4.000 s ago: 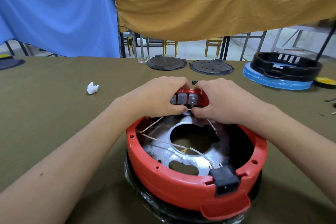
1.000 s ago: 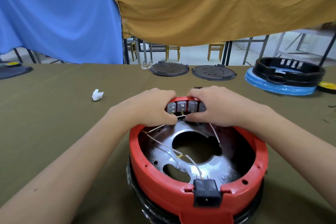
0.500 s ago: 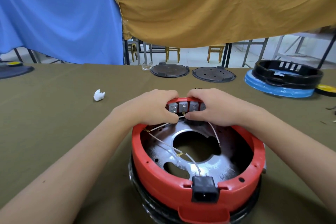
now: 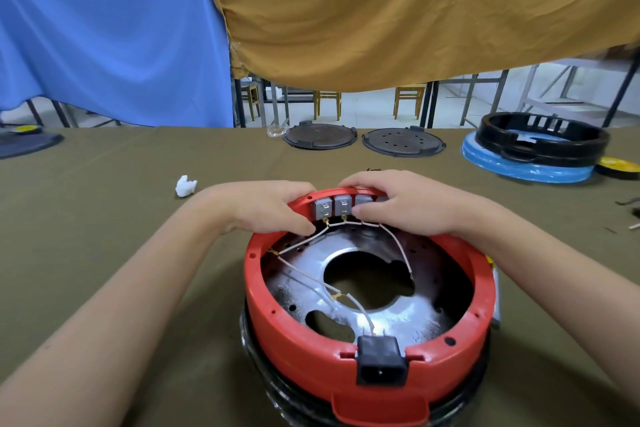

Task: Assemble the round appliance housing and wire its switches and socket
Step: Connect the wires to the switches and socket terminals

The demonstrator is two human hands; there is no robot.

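The red housing (image 4: 367,354) sits upside down on the olive table (image 4: 104,218), straight in front of the person, stacked on a black ring wrapped in clear film (image 4: 263,371). Everything else is placed here relative to the housing.

At its far rim a row of grey switches (image 4: 334,206) is seated in the wall, brass terminals facing inward. The left hand (image 4: 263,206) curls over the rim just left of the switches, fingers outside the wall and thumb inside, its tip at the terminal of the leftmost switch; it grasps the rim there. The right hand (image 4: 412,203) curls over the rim from the right, fingers wrapped over the top edge, thumb pressing the face of the rightmost visible switch, so it grips rim and switch together.

Thin white wires (image 4: 311,276) run from the switch terminals down across the shiny metal plate (image 4: 398,317) inside the housing; one loops along the left inner wall and another reaches the black socket (image 4: 380,366), which is set in a notch in the near rim. A red tab (image 4: 379,412) sticks out below the socket.

Beyond the housing, at the table's far edge, lie two dark round lids (image 4: 320,137) side by side. Far right of it a black ring (image 4: 542,139) rests on a blue disc (image 4: 526,166), with a yellow disc (image 4: 620,165) beside that. To the far left lies a white scrap (image 4: 185,185). A blue cloth (image 4: 104,28) and a mustard cloth (image 4: 415,10) hang behind the table.
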